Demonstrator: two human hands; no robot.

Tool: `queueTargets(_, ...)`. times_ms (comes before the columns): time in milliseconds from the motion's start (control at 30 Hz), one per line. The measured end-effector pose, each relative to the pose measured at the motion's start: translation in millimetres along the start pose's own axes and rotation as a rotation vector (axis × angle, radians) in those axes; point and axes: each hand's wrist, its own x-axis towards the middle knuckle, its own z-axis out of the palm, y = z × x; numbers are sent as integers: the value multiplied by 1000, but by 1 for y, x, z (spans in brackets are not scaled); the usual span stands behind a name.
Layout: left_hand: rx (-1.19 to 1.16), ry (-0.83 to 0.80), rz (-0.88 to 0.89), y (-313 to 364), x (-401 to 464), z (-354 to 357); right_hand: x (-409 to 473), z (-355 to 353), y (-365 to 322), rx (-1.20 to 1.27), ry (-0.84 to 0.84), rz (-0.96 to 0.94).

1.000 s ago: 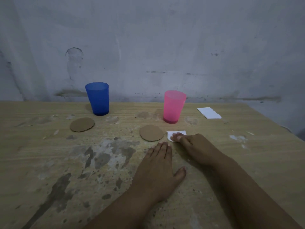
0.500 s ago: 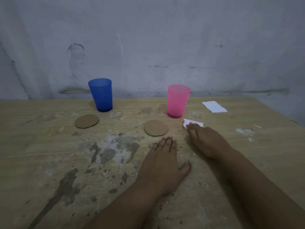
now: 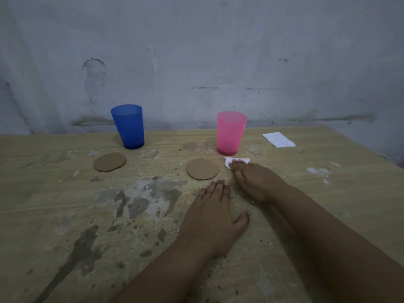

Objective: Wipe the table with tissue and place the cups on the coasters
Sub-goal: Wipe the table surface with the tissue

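A blue cup (image 3: 129, 127) and a pink cup (image 3: 230, 132) stand upright on the worn wooden table (image 3: 65, 215), each behind a round cardboard coaster: one coaster (image 3: 109, 161) at the left, the other (image 3: 202, 169) in the middle. Neither cup is on a coaster. My right hand (image 3: 256, 181) presses a small white tissue (image 3: 235, 160) flat on the table with straight fingers, just in front of the pink cup and right of the middle coaster. My left hand (image 3: 215, 217) lies flat on the table, palm down, holding nothing.
A second folded white tissue (image 3: 278, 139) lies at the back right. Grey worn patches (image 3: 140, 197) mark the table's middle and front left. A stained wall (image 3: 196, 62) rises right behind the table. The table's right edge runs diagonally near the frame's right side.
My right hand has slid the tissue back to the left, now in front of the pink cup. The left hand has stayed flat in place.
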Motion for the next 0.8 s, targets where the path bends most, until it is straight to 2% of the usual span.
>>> queueTargets(200, -2, -10, 0, -1, 0, -1, 3, -5, 11, 19, 37, 109)
queueTargets(333, -2, -1, 0, -1, 0, 0, -15, 1, 9, -25, 62, 107)
queueTargets(500, 14, 2, 9, -1, 0, 2, -45, 10, 5, 22, 104, -24)
queueTargets(600, 8, 7, 8, 0, 0, 3, -44, 11, 0, 22, 63, -109)
queueTargets(800, -16, 5, -3, -1, 1, 3, -4, 10, -7, 9, 23, -85)
